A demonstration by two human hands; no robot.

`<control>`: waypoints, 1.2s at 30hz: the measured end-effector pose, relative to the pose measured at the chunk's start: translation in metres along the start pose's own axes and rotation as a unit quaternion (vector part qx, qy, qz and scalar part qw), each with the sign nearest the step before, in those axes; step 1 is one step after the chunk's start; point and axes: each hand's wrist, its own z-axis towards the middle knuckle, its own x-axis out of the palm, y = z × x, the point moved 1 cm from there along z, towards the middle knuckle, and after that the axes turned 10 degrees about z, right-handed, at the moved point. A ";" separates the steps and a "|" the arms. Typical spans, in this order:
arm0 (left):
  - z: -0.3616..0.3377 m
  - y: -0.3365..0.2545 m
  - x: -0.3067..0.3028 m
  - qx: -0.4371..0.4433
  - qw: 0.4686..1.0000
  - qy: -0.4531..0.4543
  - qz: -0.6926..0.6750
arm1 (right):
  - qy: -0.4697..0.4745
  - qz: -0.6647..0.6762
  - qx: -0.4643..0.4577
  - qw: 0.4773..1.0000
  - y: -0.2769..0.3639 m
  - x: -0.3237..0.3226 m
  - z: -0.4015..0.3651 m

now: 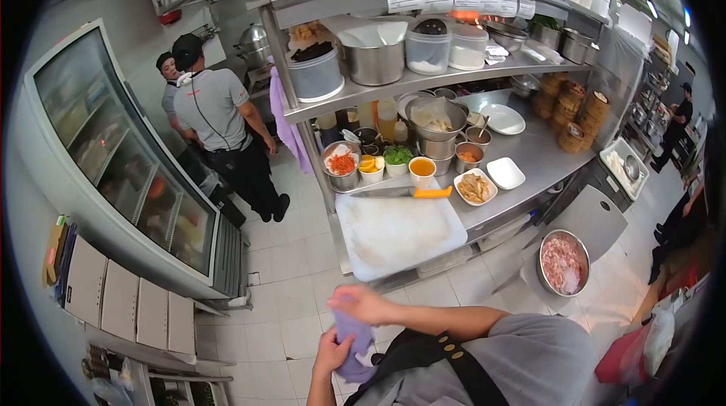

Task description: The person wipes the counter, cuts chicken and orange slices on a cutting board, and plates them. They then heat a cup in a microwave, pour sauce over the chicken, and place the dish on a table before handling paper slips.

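A purple cloth hangs between my two hands, in front of my body and below the steel counter's near edge. My left hand is closed around its lower left side, thumb on top. Over the upper end of the cloth, my right hand has its fingers bent onto the fabric; they look slightly smeared. Just beyond my hands lies a white cutting board with worn marks. A knife with an orange handle rests along its far edge.
Behind the board stand a bowl of shredded orange and white food, a cup of orange liquid and white dishes. A metal bowl of raw meat sits low at right. Two people stand by the glass-door fridge.
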 end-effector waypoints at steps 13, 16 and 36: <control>0.156 -0.089 0.115 0.002 0.948 -0.228 -0.221 | -0.064 -0.131 -0.106 0.984 -0.043 -0.121 -0.076; 0.266 -0.217 0.107 0.250 0.880 -0.393 0.094 | -0.129 -0.051 -0.046 0.989 -0.025 -0.202 -0.105; 0.417 -0.270 0.206 0.216 0.742 -0.601 0.203 | -0.273 0.099 0.008 0.957 -0.056 -0.385 -0.164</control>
